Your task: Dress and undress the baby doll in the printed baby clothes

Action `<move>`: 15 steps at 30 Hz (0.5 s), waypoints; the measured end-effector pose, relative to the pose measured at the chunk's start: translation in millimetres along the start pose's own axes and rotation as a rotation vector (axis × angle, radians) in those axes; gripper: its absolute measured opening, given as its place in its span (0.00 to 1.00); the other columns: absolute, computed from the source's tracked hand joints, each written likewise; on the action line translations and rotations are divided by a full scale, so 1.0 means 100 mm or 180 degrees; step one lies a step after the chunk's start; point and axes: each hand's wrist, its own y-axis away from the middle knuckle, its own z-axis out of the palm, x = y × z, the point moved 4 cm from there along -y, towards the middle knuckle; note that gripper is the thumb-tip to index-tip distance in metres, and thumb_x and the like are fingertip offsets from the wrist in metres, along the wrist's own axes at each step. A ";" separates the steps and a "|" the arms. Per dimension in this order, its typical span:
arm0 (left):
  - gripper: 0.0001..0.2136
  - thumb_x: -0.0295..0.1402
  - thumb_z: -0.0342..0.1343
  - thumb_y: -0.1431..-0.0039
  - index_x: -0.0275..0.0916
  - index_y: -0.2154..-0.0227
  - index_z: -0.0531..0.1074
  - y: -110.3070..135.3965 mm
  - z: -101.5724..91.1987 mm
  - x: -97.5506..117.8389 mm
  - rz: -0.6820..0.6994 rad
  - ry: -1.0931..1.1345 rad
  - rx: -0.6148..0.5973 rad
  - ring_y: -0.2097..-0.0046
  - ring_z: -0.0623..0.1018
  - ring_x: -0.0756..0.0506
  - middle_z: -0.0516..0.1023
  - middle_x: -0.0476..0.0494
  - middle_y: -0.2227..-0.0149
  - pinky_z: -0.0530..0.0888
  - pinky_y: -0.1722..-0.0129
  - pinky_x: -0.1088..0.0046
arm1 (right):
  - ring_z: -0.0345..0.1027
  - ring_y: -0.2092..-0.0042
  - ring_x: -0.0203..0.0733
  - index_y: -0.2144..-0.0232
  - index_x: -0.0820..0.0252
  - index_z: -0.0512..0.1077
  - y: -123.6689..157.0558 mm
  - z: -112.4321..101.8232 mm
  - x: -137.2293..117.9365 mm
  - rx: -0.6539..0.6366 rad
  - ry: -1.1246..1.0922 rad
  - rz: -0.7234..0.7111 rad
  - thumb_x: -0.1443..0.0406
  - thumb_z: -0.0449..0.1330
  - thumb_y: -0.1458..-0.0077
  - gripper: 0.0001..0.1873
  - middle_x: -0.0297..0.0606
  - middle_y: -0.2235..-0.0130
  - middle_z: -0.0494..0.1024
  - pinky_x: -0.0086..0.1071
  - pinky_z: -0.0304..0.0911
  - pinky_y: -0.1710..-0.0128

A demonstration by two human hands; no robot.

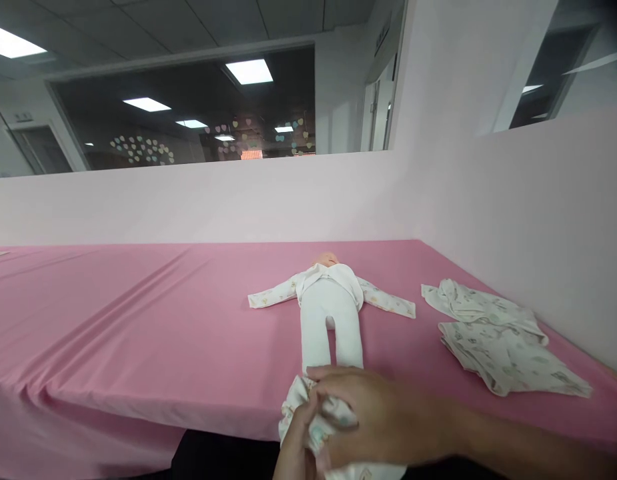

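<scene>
A baby doll (331, 303) lies on its back, head away from me, arms spread and its plain white legs pointing at me. Its white top has printed sleeves, and the hem is pushed up on the chest. Just below its feet, a bunched white baby garment (294, 399) with a small coloured print is between my hands. My left hand (299, 437) grips it from below, thumb up. My right hand (373, 413), slightly blurred, reaches across from the right with its fingers and thumb around the gathered cloth. Folds hide part of the fingers, and I cannot make out the garment's exact kind.
Two folded piles of printed white cloth, an upper pile (483, 307) and a nearer one (513, 357), lie to the right. A pink sheet (153, 320) covers the table. White walls (268, 200) stand behind and to the right, with windows above.
</scene>
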 end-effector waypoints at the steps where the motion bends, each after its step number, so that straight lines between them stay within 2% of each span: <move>1: 0.20 0.35 0.55 0.42 0.34 0.47 0.70 0.00 0.01 -0.01 -0.0050 0.0038 0.0026 0.49 0.76 0.36 0.79 0.37 0.57 0.67 0.45 0.60 | 0.69 0.48 0.51 0.49 0.55 0.71 0.03 0.09 0.00 0.0106 0.0398 -0.0065 0.60 0.60 0.47 0.22 0.41 0.43 0.69 0.36 0.68 0.54; 3: 0.19 0.35 0.55 0.41 0.34 0.48 0.71 -0.01 0.02 -0.02 -0.0130 0.0146 0.0040 0.51 0.77 0.38 0.80 0.38 0.59 0.69 0.46 0.61 | 0.68 0.48 0.56 0.45 0.63 0.68 0.05 0.27 -0.01 0.0363 0.1198 -0.0187 0.64 0.57 0.47 0.25 0.49 0.41 0.67 0.42 0.66 0.51; 5: 0.18 0.34 0.55 0.40 0.36 0.48 0.71 -0.03 0.02 -0.03 -0.0117 0.0261 0.0025 0.51 0.77 0.39 0.80 0.40 0.59 0.69 0.46 0.63 | 0.71 0.53 0.55 0.47 0.68 0.68 0.02 0.40 -0.01 0.0655 0.1800 -0.0245 0.67 0.56 0.47 0.25 0.53 0.45 0.71 0.43 0.67 0.55; 8: 0.18 0.33 0.54 0.39 0.39 0.46 0.69 -0.05 0.00 -0.03 0.0006 0.0375 0.0115 0.50 0.77 0.41 0.79 0.41 0.56 0.67 0.44 0.65 | 0.73 0.62 0.50 0.52 0.69 0.71 -0.03 0.45 -0.04 0.0954 0.2215 -0.0279 0.68 0.56 0.50 0.22 0.49 0.56 0.78 0.39 0.67 0.63; 12: 0.20 0.32 0.54 0.39 0.41 0.44 0.67 -0.06 -0.01 -0.07 0.0046 0.0429 0.0159 0.48 0.76 0.42 0.78 0.41 0.54 0.67 0.43 0.66 | 0.71 0.64 0.47 0.54 0.66 0.72 -0.08 0.35 -0.08 0.0759 0.2153 -0.0230 0.69 0.57 0.53 0.21 0.42 0.62 0.78 0.38 0.63 0.67; 15: 0.20 0.32 0.52 0.38 0.41 0.43 0.66 -0.05 0.01 -0.10 0.0103 0.0419 0.0073 0.48 0.76 0.42 0.77 0.42 0.52 0.68 0.44 0.66 | 0.70 0.62 0.47 0.60 0.62 0.75 -0.08 0.27 -0.08 0.0545 0.2025 -0.0174 0.70 0.56 0.51 0.15 0.41 0.60 0.77 0.37 0.60 0.68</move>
